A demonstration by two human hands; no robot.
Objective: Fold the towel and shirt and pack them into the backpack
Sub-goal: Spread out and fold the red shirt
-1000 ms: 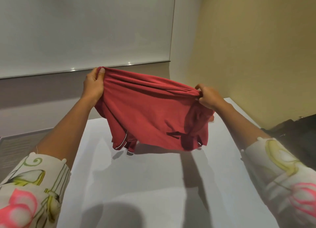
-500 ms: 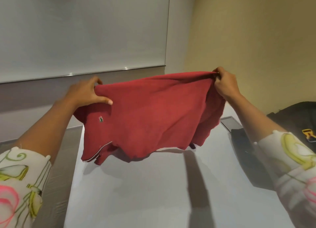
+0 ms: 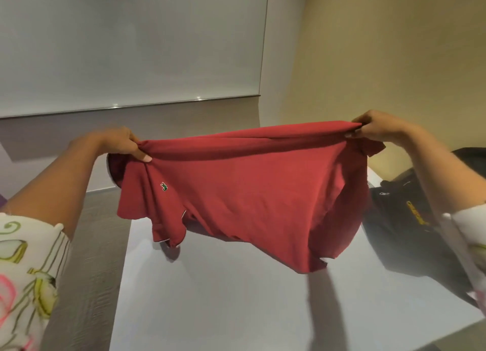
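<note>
The left hand and the right hand each pinch closed one top end of the red shirt, keeping it stretched mid-frame above the white table, probably for folding, with the black backpack at right.

Backpack partly behind right arm, cut off at edge.

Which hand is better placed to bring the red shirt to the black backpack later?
The right hand. It pinches the red shirt at the end nearest the black backpack, which lies on the white table under that arm. The left hand has its grip at the far end.
</note>
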